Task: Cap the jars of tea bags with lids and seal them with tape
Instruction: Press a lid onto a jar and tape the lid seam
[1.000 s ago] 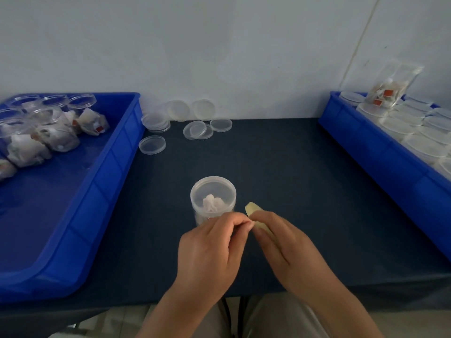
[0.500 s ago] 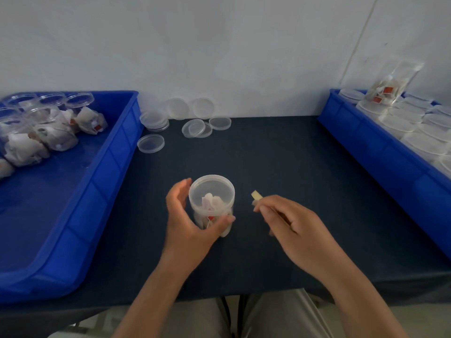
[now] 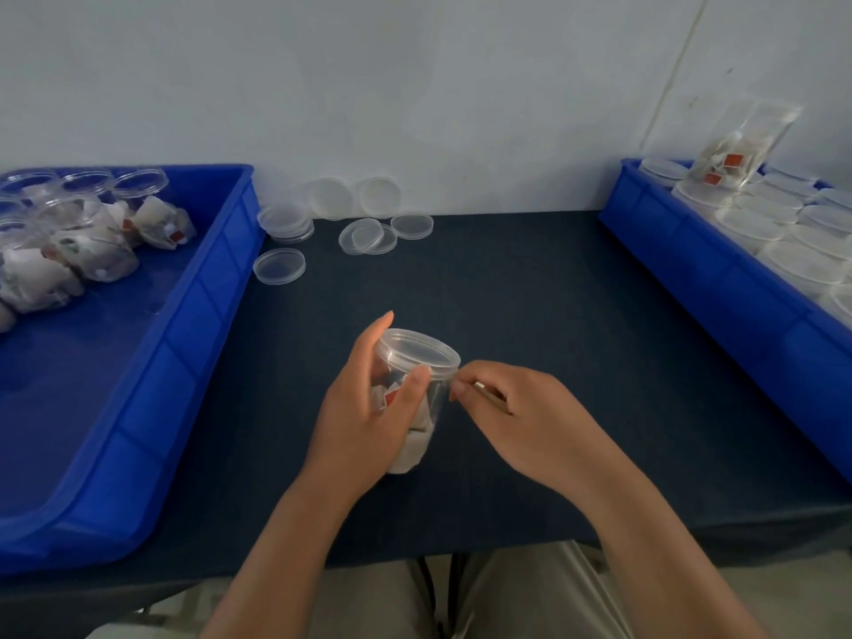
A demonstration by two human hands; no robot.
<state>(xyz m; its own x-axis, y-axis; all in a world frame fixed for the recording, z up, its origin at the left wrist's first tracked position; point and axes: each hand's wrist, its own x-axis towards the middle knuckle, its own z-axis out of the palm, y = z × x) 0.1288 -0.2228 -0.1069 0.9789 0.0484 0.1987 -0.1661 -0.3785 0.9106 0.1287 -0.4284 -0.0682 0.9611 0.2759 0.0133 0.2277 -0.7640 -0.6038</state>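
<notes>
Dark table (image 3: pixel 530 292); left hand (image 3: pixel 364 422) grips jar (image 3: pixel 435 401); right hand (image 3: pixel 521 417) pinches tape (image 3: pixel 482 386).

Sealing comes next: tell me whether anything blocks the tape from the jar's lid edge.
Nothing visible does. The right hand pinches the tape right beside the lid rim; the left hand grips the jar on its left side.

Both forearms bare, coming up from the lower edge and converging over mid-bench. Left hand (image 3: pixel 369 417) curled round the jar (image 3: pixel 435 401): thumb laid across the near side, fingers wrapped behind with one tip showing above the rim, palm against the left wall. Right hand (image 3: pixel 525 422) just beside it, back of hand up, wrist slightly bent. Thumb and forefinger pinched together at the jar's upper edge, with a small tape strip (image 3: pixel 483 386) held among the fingers. Other fingers loosely curled under.
</notes>
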